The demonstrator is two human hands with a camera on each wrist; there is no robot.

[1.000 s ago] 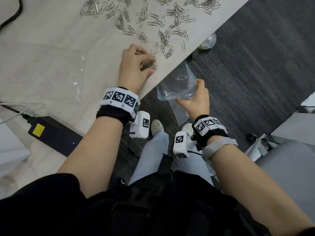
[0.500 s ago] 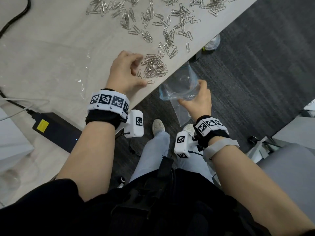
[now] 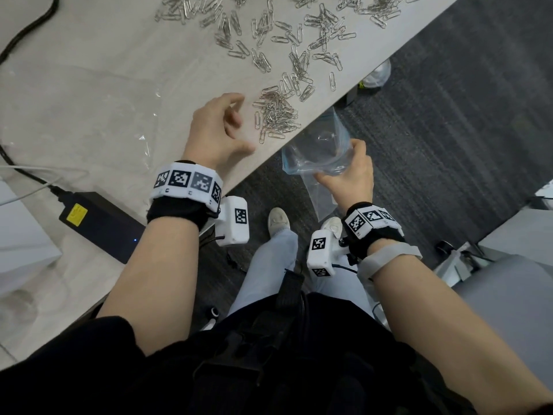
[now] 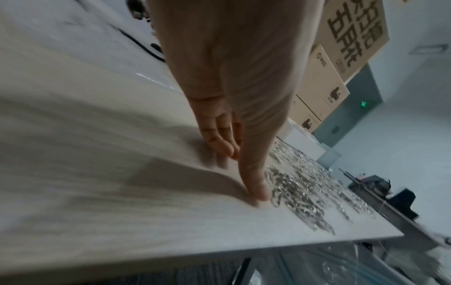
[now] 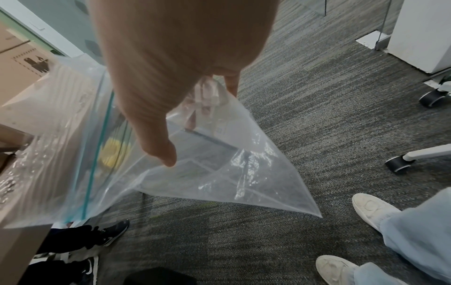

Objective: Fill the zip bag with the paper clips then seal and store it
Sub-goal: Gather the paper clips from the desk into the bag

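1. Right hand (image 3: 348, 175): held below and just off the tabletop (image 3: 98, 94) edge, over the carpet. Its fingers (image 5: 207, 96) and thumb pinch the zip bag (image 3: 317, 157) near its mouth, fingers showing through the plastic on the far side.

2. Zip bag: clear, limp plastic with a teal zip strip. The mouth gapes upward beside the tabletop edge and the lower corner hangs down. No clips can be made out inside it in the right wrist view.

3. Left hand (image 3: 220, 134): rests on the tabletop near the edge, fingers (image 4: 223, 148) loosely curled and parted, holding nothing. The thumb tip touches the surface just beside the clips.

4. Change noted: a second ago this hand was bunched over a clump of clips farther in. It has since dragged them toward the edge and drawn back, leaving a gathered heap of paper clips (image 3: 276, 116) right at the edge, near the bag's mouth.

5. Judgement: the heap is staged for sweeping over the edge into the bag. Filling appears barely begun; sealing and storing remain.

6. Farther off: loose paper clips (image 3: 269, 28) lie scattered across the far tabletop, well apart from the heap and not yet collected.
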